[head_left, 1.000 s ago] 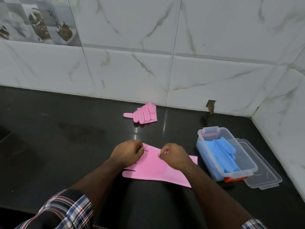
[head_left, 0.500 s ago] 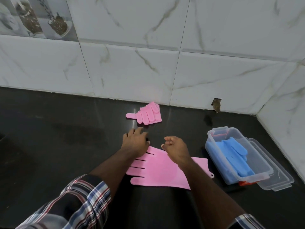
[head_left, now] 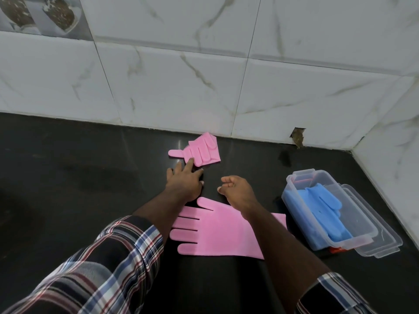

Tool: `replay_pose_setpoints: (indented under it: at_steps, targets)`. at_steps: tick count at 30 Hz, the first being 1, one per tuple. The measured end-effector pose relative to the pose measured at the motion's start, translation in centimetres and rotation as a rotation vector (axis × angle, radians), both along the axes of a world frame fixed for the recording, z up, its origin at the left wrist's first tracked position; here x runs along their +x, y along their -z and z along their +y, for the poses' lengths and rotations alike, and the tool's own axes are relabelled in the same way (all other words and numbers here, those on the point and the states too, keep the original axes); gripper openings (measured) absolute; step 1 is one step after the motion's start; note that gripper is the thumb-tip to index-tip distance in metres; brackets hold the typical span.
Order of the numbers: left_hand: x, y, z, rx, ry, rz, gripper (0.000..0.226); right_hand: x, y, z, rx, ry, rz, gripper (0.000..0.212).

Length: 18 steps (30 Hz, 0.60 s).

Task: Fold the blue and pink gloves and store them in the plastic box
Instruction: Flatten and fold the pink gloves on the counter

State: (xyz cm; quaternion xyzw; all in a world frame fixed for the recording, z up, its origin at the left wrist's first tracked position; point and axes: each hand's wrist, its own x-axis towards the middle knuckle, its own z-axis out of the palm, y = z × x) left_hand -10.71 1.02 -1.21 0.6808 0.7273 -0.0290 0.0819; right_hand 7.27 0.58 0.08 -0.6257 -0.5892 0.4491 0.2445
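Two pink gloves remain out on the black worktop in the head view, while the blue gloves (head_left: 326,214) already lie inside the plastic box (head_left: 362,236) near the right edge, its clear lid (head_left: 385,243) tucked under and beside it. The folded pink glove (head_left: 201,149) sits by the back edge, just under the tiled wall (head_left: 181,87). The flat pink glove (head_left: 217,230) lies spread near the middle of the worktop, fingers pointing left, partly covered by the right forearm. A second ago both hands were pinching this flat glove; now they have let it go and moved toward the back edge. The left hand (head_left: 184,180) stretches forward with fingers spread, its fingertips touching the near edge of the folded glove. The right hand (head_left: 237,189) hovers above the bare worktop, fingers loosely curled and holding nothing. By my reading, the fold of the flat glove has been put off, and the folded one is about to be fetched, perhaps to pair or stack the two before they join the blue ones in the box.
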Motion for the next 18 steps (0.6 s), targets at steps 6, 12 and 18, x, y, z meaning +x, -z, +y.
replay_pose_setpoints:
  at_steps: [6,12,18]
  targets:
    - [0.1,0.3,1.9,0.006,-0.011,0.0,0.051,0.2,0.7,0.8,-0.022,0.001,0.018,0.043]
    - [0.7,-3.0,2.7,0.314,-0.124,-0.459,0.027,0.4,0.7,1.3,-0.022,0.016,0.039,0.04]
    - [0.5,-7.3,2.7,0.208,-0.497,-1.558,0.022,0.4,0.6,1.4,-0.016,0.03,0.035,0.033]
